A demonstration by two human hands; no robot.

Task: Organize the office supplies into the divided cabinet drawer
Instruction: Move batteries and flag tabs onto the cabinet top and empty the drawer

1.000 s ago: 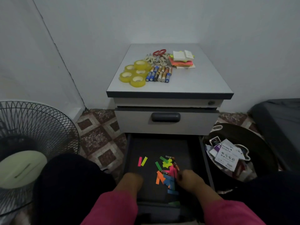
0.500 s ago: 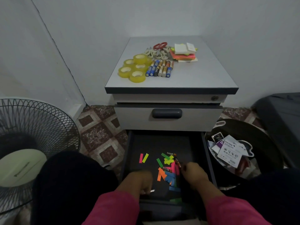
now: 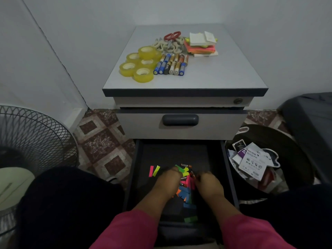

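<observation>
We count five tape rolls [image 3: 143,75], one pair of scissors [image 3: 172,36], one stack of sticky notes [image 3: 201,44], and about a dozen batteries [image 3: 172,64]; exact number unclear.

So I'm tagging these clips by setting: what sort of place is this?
Probably a corner of a home room, used as a small office nook. A low drawer cabinet stands against plain walls on a patterned tiled floor, a standing fan beside it, and tape rolls and batteries on top.
</observation>
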